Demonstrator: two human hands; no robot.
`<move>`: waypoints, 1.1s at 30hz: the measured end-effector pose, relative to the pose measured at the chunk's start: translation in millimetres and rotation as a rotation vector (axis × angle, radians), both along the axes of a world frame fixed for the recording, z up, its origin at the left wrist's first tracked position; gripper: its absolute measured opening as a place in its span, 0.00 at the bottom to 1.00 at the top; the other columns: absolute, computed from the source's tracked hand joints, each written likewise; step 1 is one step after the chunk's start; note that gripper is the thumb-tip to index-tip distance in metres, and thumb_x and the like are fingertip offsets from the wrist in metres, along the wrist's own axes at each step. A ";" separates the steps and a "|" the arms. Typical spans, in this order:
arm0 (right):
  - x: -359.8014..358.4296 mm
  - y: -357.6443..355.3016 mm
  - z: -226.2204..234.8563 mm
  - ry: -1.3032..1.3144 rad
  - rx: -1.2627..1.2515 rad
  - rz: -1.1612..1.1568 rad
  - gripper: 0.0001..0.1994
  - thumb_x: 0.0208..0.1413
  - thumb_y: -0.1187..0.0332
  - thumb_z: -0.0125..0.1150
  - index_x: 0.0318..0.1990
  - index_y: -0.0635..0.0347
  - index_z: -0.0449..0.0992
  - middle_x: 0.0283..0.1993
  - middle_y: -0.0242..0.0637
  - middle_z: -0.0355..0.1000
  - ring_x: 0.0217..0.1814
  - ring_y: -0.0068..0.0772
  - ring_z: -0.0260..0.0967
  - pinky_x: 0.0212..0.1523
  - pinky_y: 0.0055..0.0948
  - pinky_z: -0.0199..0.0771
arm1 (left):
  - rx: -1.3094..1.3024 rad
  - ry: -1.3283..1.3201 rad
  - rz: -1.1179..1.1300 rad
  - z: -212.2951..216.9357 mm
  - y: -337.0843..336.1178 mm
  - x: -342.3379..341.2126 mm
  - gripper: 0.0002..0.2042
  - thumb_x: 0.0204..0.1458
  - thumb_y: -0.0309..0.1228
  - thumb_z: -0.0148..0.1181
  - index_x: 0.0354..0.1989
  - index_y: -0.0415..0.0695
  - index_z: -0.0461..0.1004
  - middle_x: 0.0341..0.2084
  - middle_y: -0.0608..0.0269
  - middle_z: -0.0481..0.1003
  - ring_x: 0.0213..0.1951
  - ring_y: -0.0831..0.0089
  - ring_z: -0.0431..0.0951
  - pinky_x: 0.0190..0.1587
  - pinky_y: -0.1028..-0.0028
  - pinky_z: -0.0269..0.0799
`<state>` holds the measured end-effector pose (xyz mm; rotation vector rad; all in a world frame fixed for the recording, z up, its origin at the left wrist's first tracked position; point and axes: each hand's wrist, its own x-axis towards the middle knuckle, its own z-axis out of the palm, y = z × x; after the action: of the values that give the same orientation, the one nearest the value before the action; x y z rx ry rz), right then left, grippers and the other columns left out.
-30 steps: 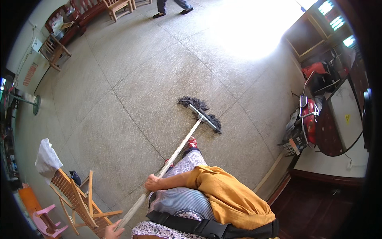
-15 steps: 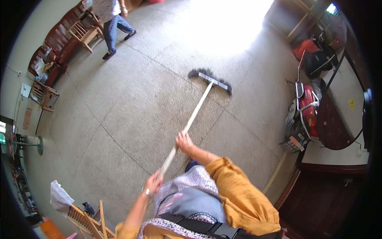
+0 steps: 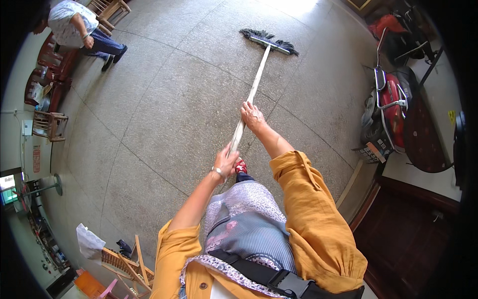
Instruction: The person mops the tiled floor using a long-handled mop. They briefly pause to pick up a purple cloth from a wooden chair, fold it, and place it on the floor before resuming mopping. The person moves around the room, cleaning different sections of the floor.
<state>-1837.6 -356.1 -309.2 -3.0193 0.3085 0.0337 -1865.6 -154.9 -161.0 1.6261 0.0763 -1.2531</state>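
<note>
A long wooden-handled push broom (image 3: 255, 84) lies stretched out over the grey speckled floor, its dark bristle head (image 3: 269, 42) far ahead of me. My right hand (image 3: 252, 115) grips the handle about halfway along. My left hand (image 3: 225, 162), with a bracelet on the wrist, holds the handle's near end just above my red shoe. Both arms wear orange sleeves.
Another person (image 3: 79, 31) walks at the far left near wooden chairs (image 3: 49, 125). A red motorbike (image 3: 391, 107) is parked at the right beside a dark round table (image 3: 428, 144). A folding wooden chair (image 3: 124, 259) and a white bag (image 3: 88, 240) stand at lower left.
The broom head has been pushed farther forward and both arms have stretched out. The view has swung, and the other person now appears farther left in the picture.
</note>
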 end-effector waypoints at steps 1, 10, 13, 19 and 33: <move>-3.2 4.4 -4.2 0.063 0.045 0.018 0.14 0.49 0.69 0.45 0.44 0.60 0.68 0.56 0.43 0.59 0.60 0.43 0.53 0.56 0.37 0.58 | -0.012 0.018 0.023 6.1 13.3 -12.6 0.29 0.51 0.34 0.52 0.61 0.51 0.49 0.12 0.71 0.60 0.09 0.84 0.57 0.09 0.82 0.51; -133.2 181.3 -19.9 0.403 -0.210 0.365 0.16 0.47 0.62 0.48 0.39 0.61 0.75 0.47 0.53 0.66 0.54 0.56 0.56 0.49 0.52 0.55 | 0.194 0.195 -0.005 77.8 226.6 -159.7 0.29 0.50 0.30 0.52 0.61 0.53 0.50 0.12 0.74 0.58 0.11 0.85 0.55 0.10 0.82 0.49; -194.5 275.2 25.8 0.471 0.025 0.698 0.13 0.46 0.63 0.49 0.29 0.59 0.78 0.32 0.49 0.73 0.38 0.53 0.69 0.43 0.61 0.56 | 0.313 0.288 0.074 117.9 317.2 -223.4 0.29 0.48 0.27 0.54 0.60 0.53 0.51 0.12 0.73 0.59 0.11 0.85 0.54 0.11 0.82 0.49; -308.7 417.6 58.9 0.226 0.328 1.013 0.07 0.43 0.63 0.52 0.21 0.52 0.74 0.23 0.32 0.71 0.28 0.34 0.69 0.25 0.44 0.62 | 0.513 0.299 0.029 200.3 468.7 -287.5 0.29 0.44 0.25 0.58 0.57 0.48 0.58 0.13 0.71 0.63 0.10 0.85 0.57 0.10 0.83 0.50; -377.4 254.5 -21.1 0.165 0.142 0.772 0.07 0.39 0.65 0.53 0.13 0.46 0.67 0.15 0.23 0.62 0.22 0.31 0.61 0.31 0.43 0.59 | 0.256 -0.022 -0.075 71.4 373.6 -386.3 0.26 0.47 0.28 0.56 0.57 0.46 0.58 0.14 0.70 0.66 0.13 0.84 0.61 0.15 0.83 0.56</move>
<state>-2214.9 -101.5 -330.3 -2.7941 -0.8138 0.3442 -2251.9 218.7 -89.7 1.8764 0.1696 -1.3245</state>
